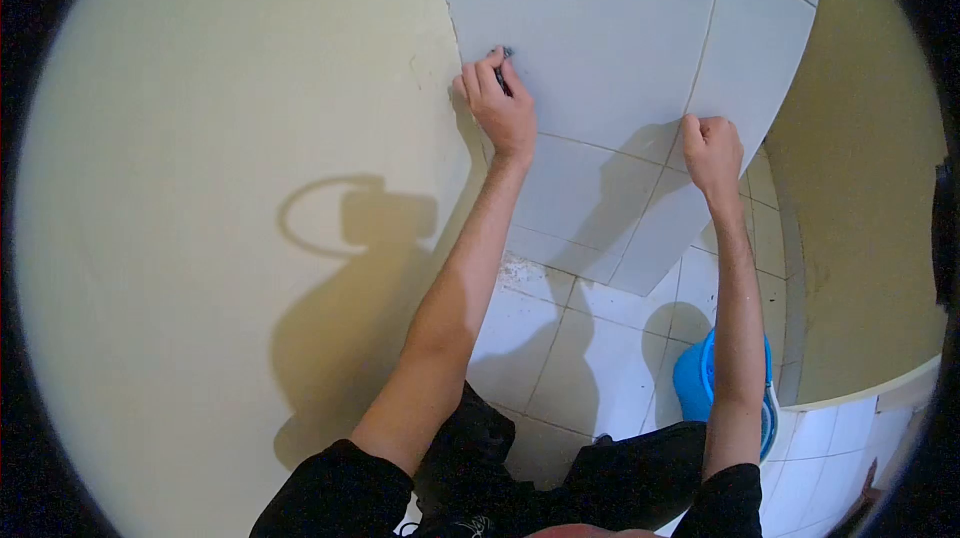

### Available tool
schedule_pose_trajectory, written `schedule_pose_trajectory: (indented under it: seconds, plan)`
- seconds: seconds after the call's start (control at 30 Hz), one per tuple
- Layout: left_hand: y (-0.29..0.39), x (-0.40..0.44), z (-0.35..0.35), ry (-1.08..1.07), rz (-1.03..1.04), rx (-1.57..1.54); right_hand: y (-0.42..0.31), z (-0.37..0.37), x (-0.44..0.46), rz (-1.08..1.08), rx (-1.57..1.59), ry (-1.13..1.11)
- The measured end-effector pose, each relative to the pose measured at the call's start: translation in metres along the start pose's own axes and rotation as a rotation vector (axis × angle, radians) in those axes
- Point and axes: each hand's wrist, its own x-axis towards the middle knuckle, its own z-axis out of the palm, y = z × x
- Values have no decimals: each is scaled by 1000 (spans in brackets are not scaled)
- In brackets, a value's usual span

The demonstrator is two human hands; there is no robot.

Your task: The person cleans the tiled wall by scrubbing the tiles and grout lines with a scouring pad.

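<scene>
My left hand [498, 103] is raised against the white tiled wall [600, 28], close to the corner with the yellow wall [230, 68]. Its fingers are closed on a small dark object [503, 78], mostly hidden by the fingers, whose tip touches the tile. Farther right, my right hand [713, 148] is closed in a fist near the right part of the tiled wall, just beside a vertical grout line. Whether anything is inside that fist is hidden.
A blue bucket [693, 378] stands on the tiled floor [590, 348], partly behind my right forearm. White crumbs [520, 270] lie at the foot of the tiled wall. Another yellow wall [860, 178] curves along the right side. Shadows fall on the walls and floor.
</scene>
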Motion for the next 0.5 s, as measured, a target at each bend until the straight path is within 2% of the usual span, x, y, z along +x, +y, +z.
schedule_pose_trajectory:
  seconds: [0.2,0.3,0.4,0.5]
  plan:
    - [-33,-55,-1,-48,192,-4,1,1,0,-15,-2,-5]
    - [-23,-25,3,-48,119,9,3,2,1,-15,-5,1]
    - [-14,5,6,45,68,-6,8,6,1,-24,-11,23]
    - [-20,-20,5,28,68,-10,4,3,2,-9,-8,0]
